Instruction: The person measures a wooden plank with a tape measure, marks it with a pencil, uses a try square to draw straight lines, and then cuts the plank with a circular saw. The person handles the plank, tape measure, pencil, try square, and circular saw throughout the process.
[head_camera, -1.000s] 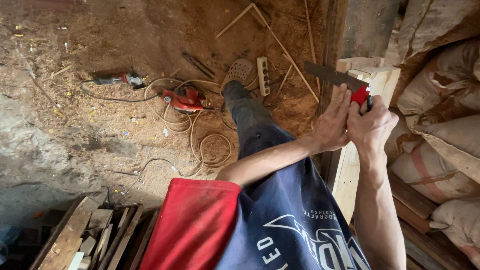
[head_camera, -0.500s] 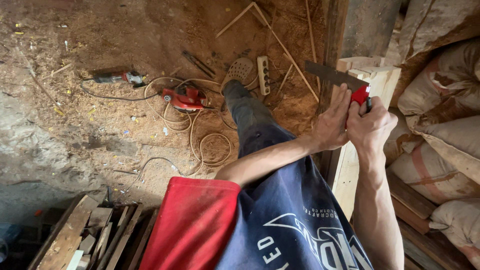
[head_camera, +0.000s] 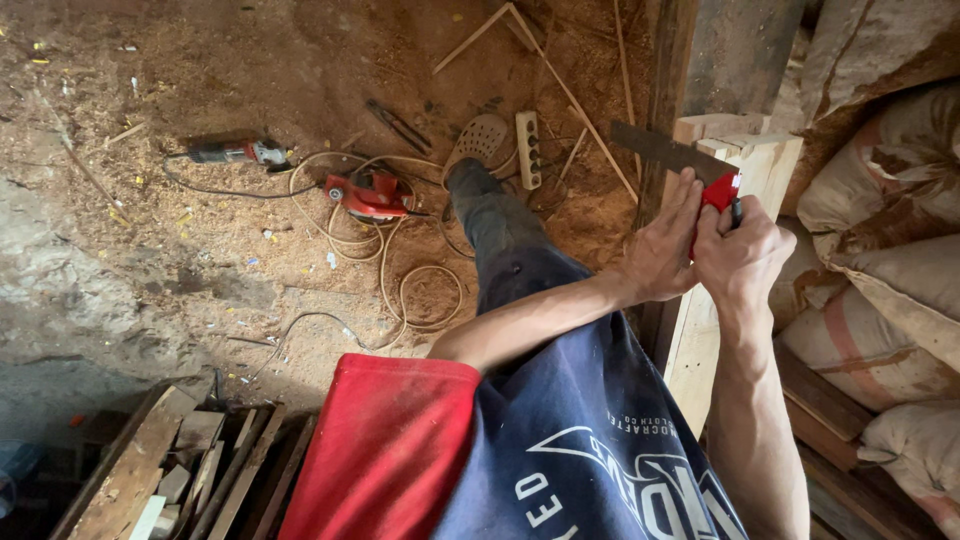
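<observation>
A pale wooden plank (head_camera: 725, 290) stands on edge at the right. Across its top lies a try square with a dark metal blade (head_camera: 662, 150) and a red stock (head_camera: 718, 193). My left hand (head_camera: 662, 245) presses flat against the red stock and the plank's side, fingers spread. My right hand (head_camera: 742, 250) is closed around a dark pencil-like tool beside the stock; its tip is hidden. My leg and sandalled foot (head_camera: 478, 140) stretch out over the dirt floor.
On the sawdust floor lie a red power tool (head_camera: 372, 195) with looped cable, a second power tool (head_camera: 235, 152), a white power strip (head_camera: 528, 148) and thin wooden strips. Stacked sacks (head_camera: 890, 250) fill the right. Scrap boards (head_camera: 170, 470) lie at lower left.
Both hands stay on the try square at the plank's top with only slight shifts. Nothing else has moved.
</observation>
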